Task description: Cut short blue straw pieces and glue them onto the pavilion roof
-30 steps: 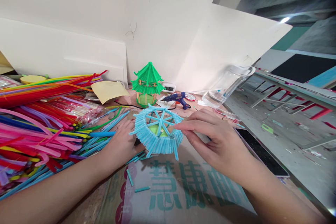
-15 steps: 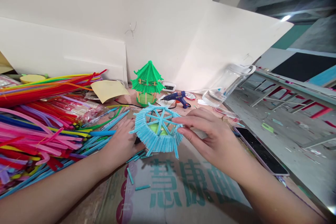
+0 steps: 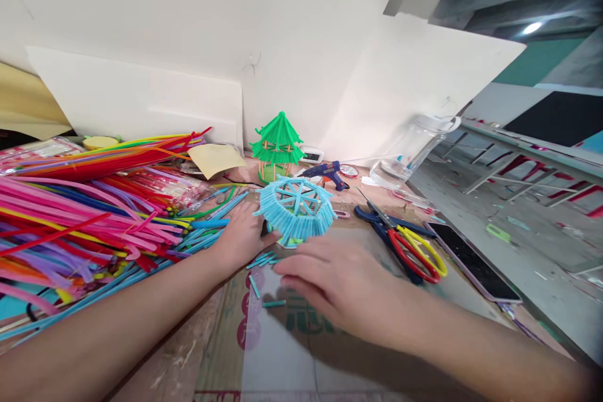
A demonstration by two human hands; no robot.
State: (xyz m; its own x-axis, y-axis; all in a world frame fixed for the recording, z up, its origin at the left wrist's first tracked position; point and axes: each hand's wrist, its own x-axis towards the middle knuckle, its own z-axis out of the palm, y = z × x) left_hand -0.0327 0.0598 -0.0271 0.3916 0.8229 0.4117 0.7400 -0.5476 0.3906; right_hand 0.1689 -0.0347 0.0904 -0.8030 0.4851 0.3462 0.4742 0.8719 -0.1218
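A small pavilion model with a light-blue pipe-cleaner roof (image 3: 301, 226) stands upright near the middle of the table. Its roof is a fringed ring around crossing spokes, and some green shows at the base. My left hand (image 3: 242, 235) is at its left side, with the thumb against the lower part and the other fingertips hidden behind the roof. In front of the model hovers my right hand (image 3: 342, 279), its fingers loosely bent and apart from the roof, holding nothing visible. Short cut blue pieces (image 3: 274, 304) lie below and left of its fingertips.
Bundles of coloured pipe cleaners (image 3: 85, 220) cover the left side. Behind stand a green pavilion model (image 3: 280, 141) and a glue gun (image 3: 330, 171). To the right lie scissors (image 3: 414, 254), a phone (image 3: 473, 260) and a tilted clear jug (image 3: 409, 151).
The blue-roofed model has gone lower and farther from me. My right hand has let go of the roof's edge and moved toward me and left, uncovering the scissors. The view has shifted slightly.
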